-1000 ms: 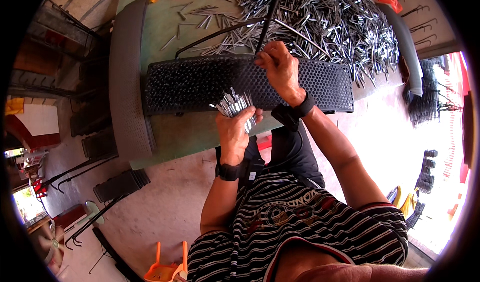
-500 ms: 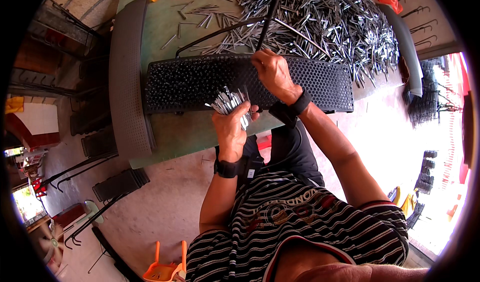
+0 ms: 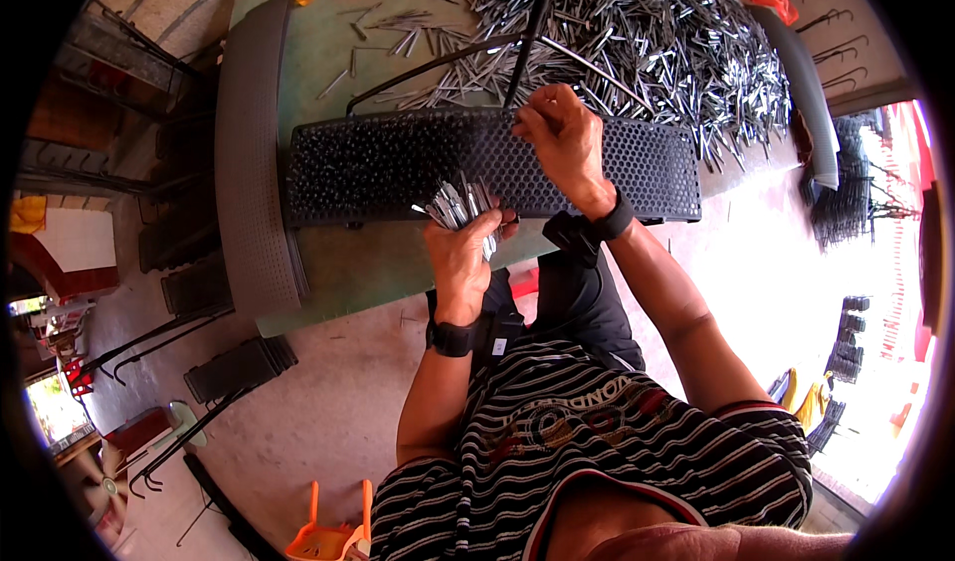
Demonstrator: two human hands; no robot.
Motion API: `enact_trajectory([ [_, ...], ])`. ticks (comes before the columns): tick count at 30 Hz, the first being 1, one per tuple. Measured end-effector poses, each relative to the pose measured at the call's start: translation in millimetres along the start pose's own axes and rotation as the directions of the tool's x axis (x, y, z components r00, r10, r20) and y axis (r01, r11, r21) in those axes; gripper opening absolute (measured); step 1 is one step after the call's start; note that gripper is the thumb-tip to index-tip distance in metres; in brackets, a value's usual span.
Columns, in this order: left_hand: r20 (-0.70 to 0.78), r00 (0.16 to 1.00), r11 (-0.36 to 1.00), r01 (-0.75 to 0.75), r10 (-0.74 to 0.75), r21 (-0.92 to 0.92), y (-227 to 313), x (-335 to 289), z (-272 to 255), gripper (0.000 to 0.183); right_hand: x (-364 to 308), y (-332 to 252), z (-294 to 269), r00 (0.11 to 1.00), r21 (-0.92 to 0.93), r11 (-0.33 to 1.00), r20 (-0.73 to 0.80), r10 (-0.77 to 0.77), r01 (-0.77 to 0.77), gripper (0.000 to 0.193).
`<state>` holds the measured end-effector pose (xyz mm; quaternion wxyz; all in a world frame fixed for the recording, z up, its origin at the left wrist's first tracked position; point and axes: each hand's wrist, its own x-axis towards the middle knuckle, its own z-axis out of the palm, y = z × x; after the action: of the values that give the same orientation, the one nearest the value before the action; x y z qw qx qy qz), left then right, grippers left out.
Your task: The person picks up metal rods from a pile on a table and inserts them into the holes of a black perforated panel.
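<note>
- Right hand [image 3: 569, 153] has shifted slightly rightward over the long black perforated metal panel [image 3: 652, 168]; its fingers are pinched together, their contents impossible to tell.
- Left hand [image 3: 461, 263] grips a bundle of thin silver metal strips [image 3: 454, 206] at the panel's near edge.
- The panel lies along the near edge of the green table [image 3: 363, 268].
- Loose strips [image 3: 647, 49] heap toward the table's far right corner.

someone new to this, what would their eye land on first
Probably the heap of shiny metal strips at the table's far right. Next, the black panel in front of it, densely studded at left and full of bare holes at right, with the right hand over it and the left hand gripping a strip bundle by its near edge.
</note>
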<state>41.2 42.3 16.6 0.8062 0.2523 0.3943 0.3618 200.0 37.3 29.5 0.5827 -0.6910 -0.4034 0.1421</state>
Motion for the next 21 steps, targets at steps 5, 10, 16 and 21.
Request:
enact_trajectory([
  [5, 0.030, 0.999, 1.000, 0.011, -0.012, 0.017, 3.2, -2.4, -1.8, 0.022, 2.7, 18.1, 6.9, 0.995, -0.114, 0.988, -0.003, -0.103, 0.102, 0.009],
  [10, 0.007, 0.999, 0.999, 0.033, -0.033, 0.007, 3.9, -0.7, -6.4, 0.017, 2.9, 25.7, 8.1, 0.980, -0.261, 0.944, 0.074, -0.187, 0.200, 0.007],
  [16, -0.031, 0.999, 0.999, 0.037, -0.038, -0.023, 6.0, -3.2, -5.9, 0.016, 6.3, 15.5, 5.2, 0.920, -0.478, 0.786, 0.211, -0.329, 0.391, 0.006],
  [21, -0.047, 0.995, 0.994, 0.081, -0.084, -0.071, 3.2, -1.2, -10.6, 0.018, 6.9, 13.5, 3.9, 0.952, -0.491, 0.817, 0.200, -0.233, 0.303, 0.007],
])
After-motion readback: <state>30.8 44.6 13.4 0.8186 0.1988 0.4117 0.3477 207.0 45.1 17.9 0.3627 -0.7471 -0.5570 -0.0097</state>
